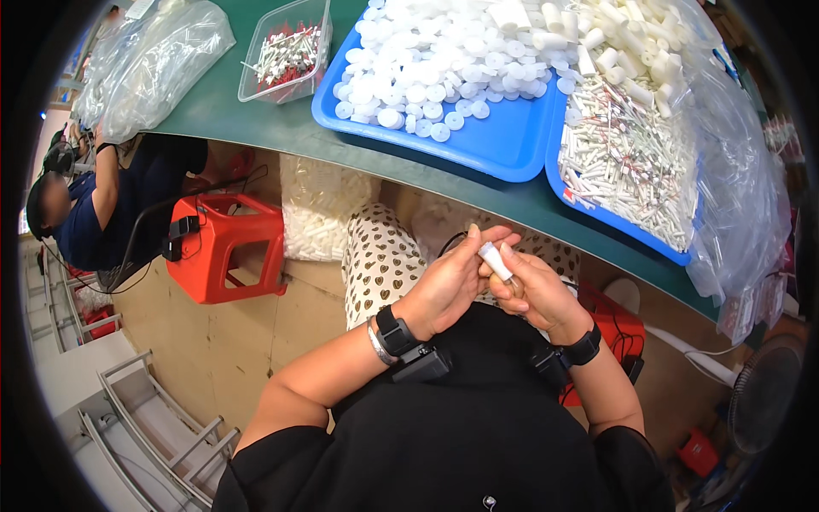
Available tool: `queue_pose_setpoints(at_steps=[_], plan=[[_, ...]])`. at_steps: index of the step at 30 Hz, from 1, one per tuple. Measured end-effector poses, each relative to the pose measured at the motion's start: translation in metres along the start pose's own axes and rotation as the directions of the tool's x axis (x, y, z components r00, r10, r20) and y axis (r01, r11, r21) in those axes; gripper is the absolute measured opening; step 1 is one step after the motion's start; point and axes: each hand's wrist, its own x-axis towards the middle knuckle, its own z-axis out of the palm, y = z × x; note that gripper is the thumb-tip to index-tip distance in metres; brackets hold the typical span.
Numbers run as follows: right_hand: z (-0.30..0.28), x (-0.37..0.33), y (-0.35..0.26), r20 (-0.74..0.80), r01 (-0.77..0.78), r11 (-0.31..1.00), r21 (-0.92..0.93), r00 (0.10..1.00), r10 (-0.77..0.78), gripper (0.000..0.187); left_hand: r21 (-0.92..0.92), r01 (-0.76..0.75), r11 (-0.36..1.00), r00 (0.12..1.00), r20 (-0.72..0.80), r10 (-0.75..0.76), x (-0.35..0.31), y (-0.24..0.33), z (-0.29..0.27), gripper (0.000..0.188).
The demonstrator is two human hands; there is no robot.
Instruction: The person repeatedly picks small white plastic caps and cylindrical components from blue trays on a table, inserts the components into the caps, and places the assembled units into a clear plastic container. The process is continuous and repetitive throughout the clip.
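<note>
In front of my lap, below the table edge, both hands meet at a small white plastic tube (496, 261) with a translucent disc-like cap on its upper end. My right hand (546, 294) is closed around the tube, its thumb along the side and its fingers curled under. My left hand (448, 286) steadies the capped end from the other side, thumb up and fingers partly behind it. Ahead on the table, a blue tray (486, 158) bears a heap of translucent round caps and thick white tubes. Beside it, a second blue tray (627, 229) carries thin white sticks with red wires.
A clear plastic box (319, 72) of red and white parts stands on the green table (213, 107). Clear plastic bags (175, 64) lie left, another (738, 188) right. A red stool (226, 247) is at left near a seated person (102, 200). A fan (763, 397) stands right.
</note>
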Motion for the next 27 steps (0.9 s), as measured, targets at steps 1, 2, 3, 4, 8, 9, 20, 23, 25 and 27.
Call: queue_pose_setpoints(at_steps=[1,2,3,4,8,9,20,23,25,27], plan=[[-0.002,0.004,0.007,-0.032,0.112,0.973,-0.2,0.992,-0.121,0.039,0.034,-0.016,0.999,0.999,-0.032,0.017,0.0,-0.003,0.0,0.061],[-0.005,0.01,0.016,-0.04,0.21,0.895,-0.395,0.969,-0.245,0.036,0.068,-0.03,0.997,0.997,-0.063,0.034,0.001,-0.009,0.002,0.059],[-0.004,0.013,0.023,-0.023,0.286,0.768,-0.573,0.931,-0.364,0.033,0.103,-0.042,0.994,0.994,-0.093,0.052,0.003,-0.014,0.003,0.057],[0.0,0.012,0.025,-0.02,0.305,0.619,-0.723,0.887,-0.461,0.03,0.072,-0.062,0.995,0.993,-0.098,0.069,0.005,-0.019,0.002,0.054],[0.01,0.007,0.026,0.061,0.163,0.11,-0.981,0.785,-0.616,0.018,-0.039,-0.081,0.996,0.99,-0.117,0.076,0.01,-0.023,0.0,0.048],[0.01,0.008,0.024,0.077,0.142,0.057,-0.988,0.785,-0.615,0.018,-0.064,-0.071,0.995,0.991,-0.121,0.063,0.01,-0.021,-0.001,0.047],[0.003,0.007,0.024,-0.067,0.225,0.849,-0.479,0.955,-0.29,0.03,-0.008,-0.032,0.999,0.998,-0.051,0.032,0.002,-0.029,-0.006,0.055],[0.003,0.005,0.016,-0.086,-0.036,0.992,-0.118,0.996,0.026,0.035,0.009,-0.007,1.0,0.998,-0.065,0.007,-0.001,-0.038,-0.01,0.064],[-0.001,0.005,0.017,-0.065,-0.115,0.992,0.045,0.991,0.118,0.036,-0.016,0.023,1.0,0.997,-0.068,-0.024,0.002,-0.04,-0.011,0.065],[-0.007,0.008,0.018,-0.024,-0.103,0.988,0.116,0.994,0.106,0.037,-0.042,0.04,0.998,0.997,-0.059,-0.043,0.004,-0.038,-0.013,0.065]])
